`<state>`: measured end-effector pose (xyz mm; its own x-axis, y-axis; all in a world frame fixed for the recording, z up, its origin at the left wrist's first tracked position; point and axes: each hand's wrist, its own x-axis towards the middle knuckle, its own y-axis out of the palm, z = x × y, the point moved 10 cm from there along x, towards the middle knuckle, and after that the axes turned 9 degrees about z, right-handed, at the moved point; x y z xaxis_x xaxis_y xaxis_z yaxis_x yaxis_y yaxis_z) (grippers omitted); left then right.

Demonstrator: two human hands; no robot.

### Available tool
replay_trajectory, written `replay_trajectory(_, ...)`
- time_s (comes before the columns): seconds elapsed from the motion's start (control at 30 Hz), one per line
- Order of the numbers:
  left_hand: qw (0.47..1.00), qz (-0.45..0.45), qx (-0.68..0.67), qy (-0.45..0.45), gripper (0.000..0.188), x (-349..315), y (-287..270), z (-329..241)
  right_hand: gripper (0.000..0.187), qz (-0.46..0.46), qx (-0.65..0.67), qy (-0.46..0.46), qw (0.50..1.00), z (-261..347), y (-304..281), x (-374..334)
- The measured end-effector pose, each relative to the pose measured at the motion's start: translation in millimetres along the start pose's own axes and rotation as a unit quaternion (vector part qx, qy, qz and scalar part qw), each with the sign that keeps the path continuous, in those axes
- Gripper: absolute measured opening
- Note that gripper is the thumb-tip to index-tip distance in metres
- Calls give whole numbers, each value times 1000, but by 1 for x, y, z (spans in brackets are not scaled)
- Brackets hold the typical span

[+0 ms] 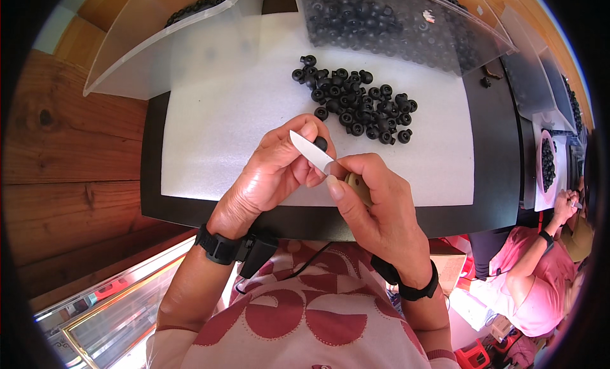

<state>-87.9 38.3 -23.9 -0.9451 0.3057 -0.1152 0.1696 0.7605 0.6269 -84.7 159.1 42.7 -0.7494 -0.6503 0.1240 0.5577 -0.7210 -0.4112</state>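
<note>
My left hand (267,164) is closed, pinching a small black ball-shaped plastic piece (321,143) that looks like a cord lock. In my right hand (387,210) is a small knife (310,152), gripped by its tan handle. Its pale blade points up and left, lying across the front of the black piece and close to my left thumb. Whether the edge touches the piece, I cannot tell. Just beyond my hands, a loose pile of similar black pieces (357,105) lies on a white foam sheet (213,134).
The sheet covers a dark table (298,221). A translucent bin (130,67) stands at the far left. A larger clear bin (381,29), full of black pieces, stands behind the pile. At right are another bin (540,77), a pink bowl (541,159) and a co-worker (540,274).
</note>
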Motion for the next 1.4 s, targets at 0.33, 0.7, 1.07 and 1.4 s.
replay_trajectory(0.33,1000,-6,19,8,45,0,0,0,18,-5,0,-3,1000,0,1,2)
replay_trajectory(0.7,999,-11,21,28,44,-2,-1,0,18,-11,-2,-4,1000,-1,0,1)
replay_trajectory(1.07,999,-19,30,25,44,-4,1,-2,17,-8,-3,6,1000,0,-2,0)
replay_trajectory(1.4,999,-26,19,42,43,-4,-2,0,19,-11,34,-7,999,1,-3,1)
